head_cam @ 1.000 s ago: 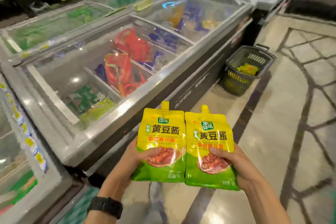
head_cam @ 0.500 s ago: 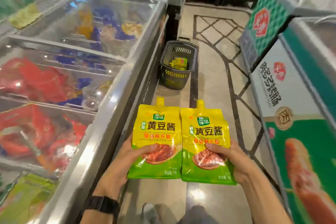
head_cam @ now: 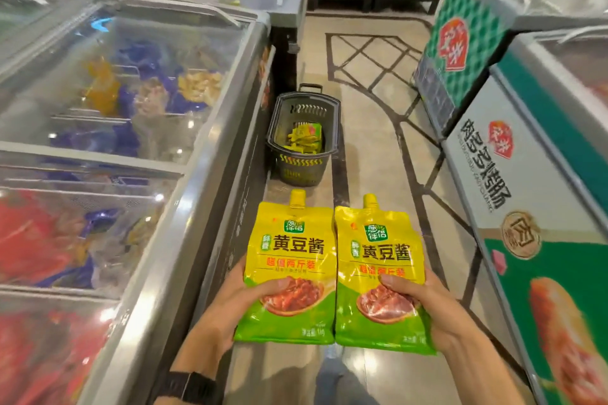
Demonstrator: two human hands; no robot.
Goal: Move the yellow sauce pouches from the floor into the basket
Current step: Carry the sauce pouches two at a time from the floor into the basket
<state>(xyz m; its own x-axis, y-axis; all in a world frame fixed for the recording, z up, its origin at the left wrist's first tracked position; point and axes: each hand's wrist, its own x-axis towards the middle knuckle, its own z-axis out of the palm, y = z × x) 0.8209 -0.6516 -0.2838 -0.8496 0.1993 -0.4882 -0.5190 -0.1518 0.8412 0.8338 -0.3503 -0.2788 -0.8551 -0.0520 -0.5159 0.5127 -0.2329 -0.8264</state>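
Note:
I hold two yellow-and-green sauce pouches upright, side by side, spouts up. My left hand (head_cam: 232, 302) grips the left pouch (head_cam: 291, 250) by its lower left edge, thumb across the front. My right hand (head_cam: 427, 309) grips the right pouch (head_cam: 378, 260) by its lower right edge in the same way. Straight ahead on the floor stands the dark grey basket (head_cam: 301, 168), close against the freezer, with several yellow pouches (head_cam: 304, 140) lying inside. The held pouches are still well short of the basket.
A long glass-topped chest freezer (head_cam: 138, 128) runs along the left of the aisle. Another freezer (head_cam: 539, 194) with green and white panels lines the right. Tiled floor (head_cam: 371, 141) with dark lines lies between them. My shoe (head_cam: 332, 375) shows below the pouches.
The view has swung from the left freezer to face down the aisle. The basket now lies straight ahead and looks nearer. Both hands keep the same hold on the pouches.

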